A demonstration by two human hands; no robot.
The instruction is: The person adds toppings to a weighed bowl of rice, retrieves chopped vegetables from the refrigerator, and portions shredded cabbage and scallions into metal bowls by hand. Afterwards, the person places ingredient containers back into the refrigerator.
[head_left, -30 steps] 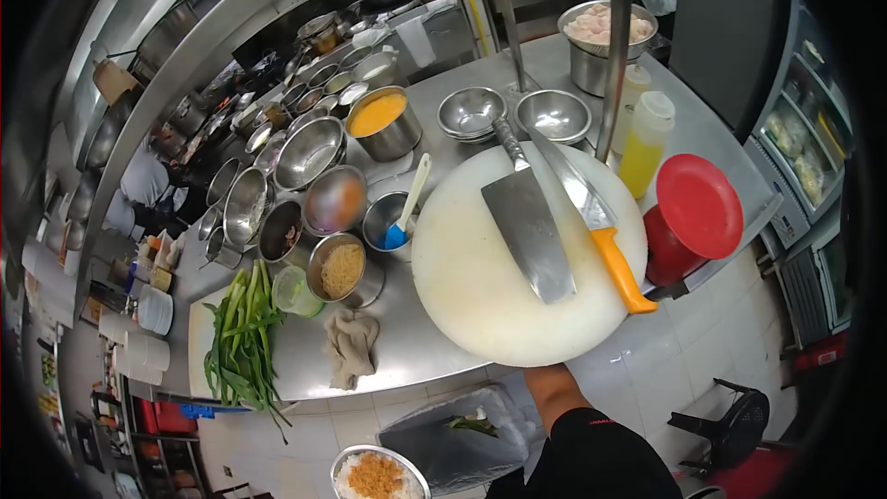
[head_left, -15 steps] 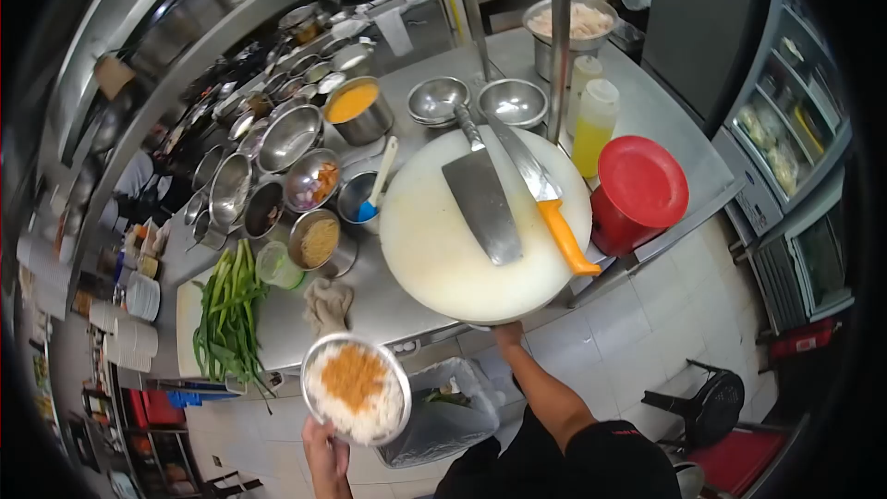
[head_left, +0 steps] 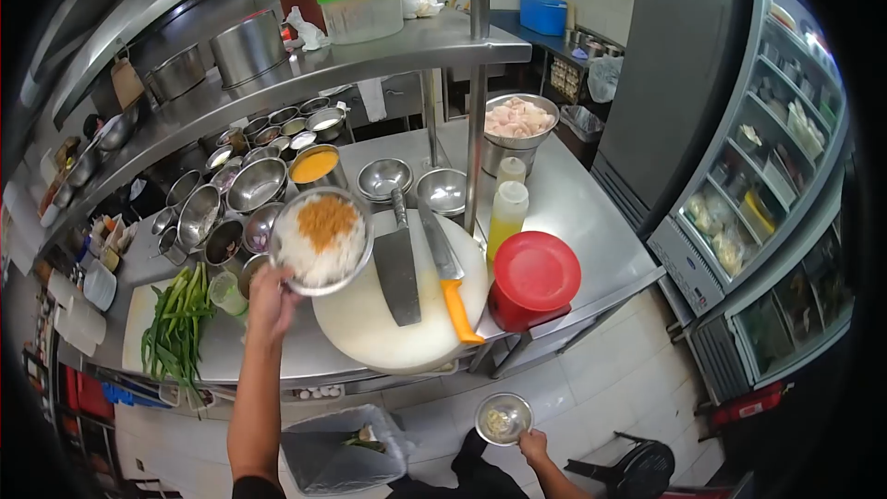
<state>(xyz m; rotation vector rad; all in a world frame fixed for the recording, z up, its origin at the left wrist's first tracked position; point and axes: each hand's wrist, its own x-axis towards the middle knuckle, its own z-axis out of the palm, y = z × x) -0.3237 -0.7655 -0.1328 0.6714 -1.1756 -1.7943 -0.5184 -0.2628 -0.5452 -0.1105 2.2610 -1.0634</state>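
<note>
At centre-left and bottom, two metal bowls (head_left: 347,285) (head_left: 511,440) are gripped by left hand (head_left: 270,303) and right hand (head_left: 533,446). One cutting board (head_left: 358,342) is part-hidden.

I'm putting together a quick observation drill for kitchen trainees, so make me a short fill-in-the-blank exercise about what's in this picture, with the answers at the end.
The metal bowl of white food with orange-brown topping is in the person's ____ hand.
On the round white board lie ____ knives.
The container beside the orange knife handle is coloured ____.
The leafy stalks are ____ in colour.

Missing words: left; two; red; green.
</note>
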